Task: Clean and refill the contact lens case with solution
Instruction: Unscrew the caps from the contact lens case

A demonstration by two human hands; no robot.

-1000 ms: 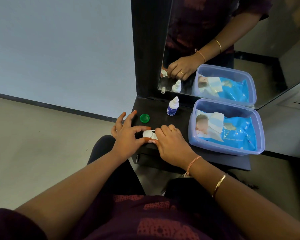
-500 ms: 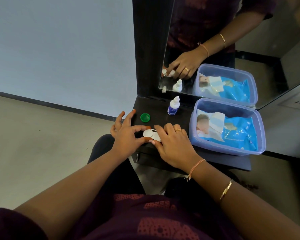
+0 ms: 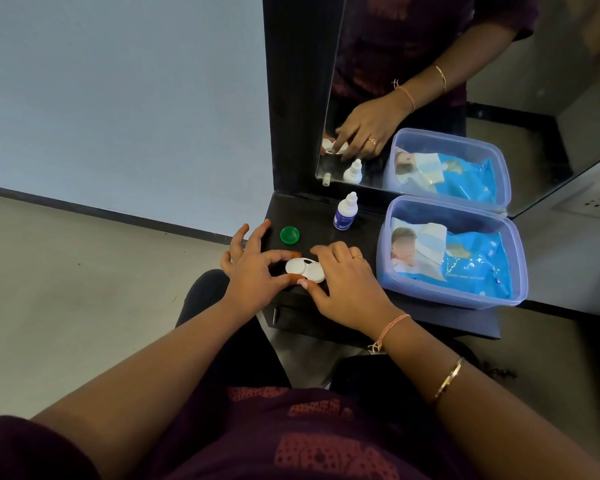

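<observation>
Lens case [image 3: 305,270] lay at near edge of dark shelf [image 3: 326,216], long axis left-right, between my hands; left hand [image 3: 253,275] pinched its left end, right hand [image 3: 343,282] gripped right end; solution bottle [image 3: 344,213] stood farther back, nearer right hand

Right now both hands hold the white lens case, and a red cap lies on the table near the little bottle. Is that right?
Almost. The cap is green, not red. The head view shows the green cap lying on the table near the little bottle, while the left hand and right hand hold the white lens case.
</observation>
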